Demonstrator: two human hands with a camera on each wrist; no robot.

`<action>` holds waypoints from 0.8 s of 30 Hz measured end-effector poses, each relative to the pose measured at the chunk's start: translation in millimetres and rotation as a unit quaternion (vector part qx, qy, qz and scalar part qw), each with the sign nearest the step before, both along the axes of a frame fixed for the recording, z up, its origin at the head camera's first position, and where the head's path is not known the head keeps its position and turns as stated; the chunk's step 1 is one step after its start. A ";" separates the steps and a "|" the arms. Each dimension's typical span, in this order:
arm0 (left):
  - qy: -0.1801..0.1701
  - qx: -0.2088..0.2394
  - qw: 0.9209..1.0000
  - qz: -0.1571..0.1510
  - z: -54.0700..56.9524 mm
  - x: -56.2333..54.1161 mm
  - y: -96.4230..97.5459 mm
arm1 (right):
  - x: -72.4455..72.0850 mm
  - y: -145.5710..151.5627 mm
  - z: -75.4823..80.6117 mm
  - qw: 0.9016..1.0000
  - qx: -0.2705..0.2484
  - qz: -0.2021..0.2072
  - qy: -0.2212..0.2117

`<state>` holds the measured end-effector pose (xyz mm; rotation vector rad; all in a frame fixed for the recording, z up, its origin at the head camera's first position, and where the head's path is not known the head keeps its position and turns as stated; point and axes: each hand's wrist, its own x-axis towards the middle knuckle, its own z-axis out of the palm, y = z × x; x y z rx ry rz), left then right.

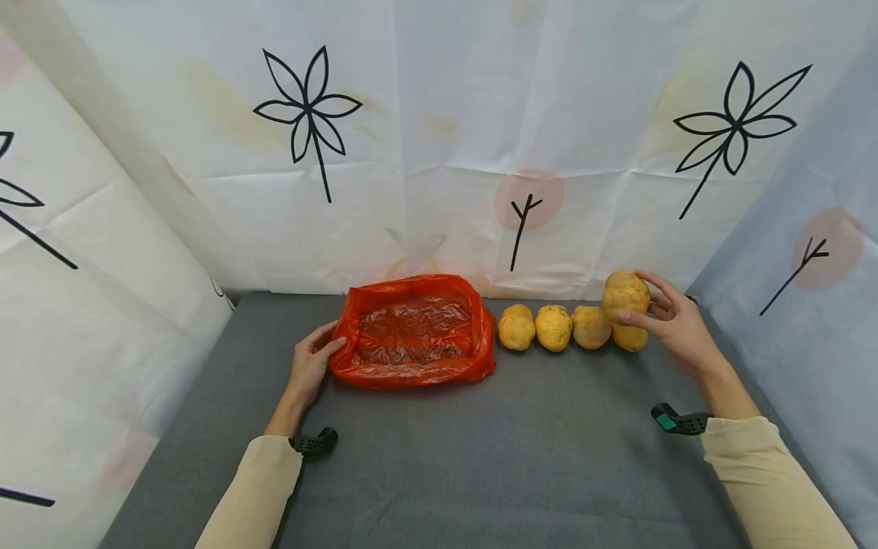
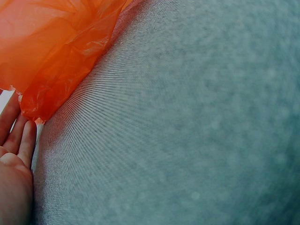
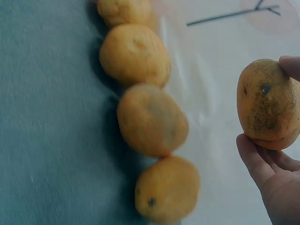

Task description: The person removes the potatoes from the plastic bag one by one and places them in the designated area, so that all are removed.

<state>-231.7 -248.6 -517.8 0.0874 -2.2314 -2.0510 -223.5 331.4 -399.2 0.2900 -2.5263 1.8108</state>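
Observation:
An open red plastic bag (image 1: pixel 411 374) stands on the grey table, its mouth facing up. At its left rim my left hand (image 1: pixel 312 362) pinches the edge; in the left wrist view that hand's fingers (image 2: pixel 28 140) lie against the bag's lower corner (image 2: pixel 51 96). My right hand (image 1: pixel 675 324) grips a potato (image 1: pixel 626 293) between thumb and fingers, raised over the right end of a row of potatoes (image 1: pixel 552 328). Dark specks mark the held potato (image 3: pixel 267 110) in the right wrist view. It partly hides the row's rightmost potato (image 1: pixel 631 338) in the head view.
The row of several potatoes stretches rightward from close beside the bag. Behind the table hangs a white cloth (image 1: pixel 446 229) printed with flowers, and more cloth flanks both sides. Grey fabric (image 1: pixel 480 465) covers the table in front.

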 end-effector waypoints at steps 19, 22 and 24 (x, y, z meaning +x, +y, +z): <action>-0.012 0.001 1.000 0.005 -1.5 -2.2 0.2 | -2.1 77.6 -34.0 0.985 -0.137 -0.066 -0.080; -0.010 0.004 1.000 0.002 -1.4 -2.2 0.0 | -1.6 85.9 -42.9 0.987 -0.081 -0.085 -0.108; -0.010 0.005 1.000 0.003 -1.5 -2.2 -0.1 | -1.7 91.0 -49.1 0.987 -0.051 -0.091 -0.124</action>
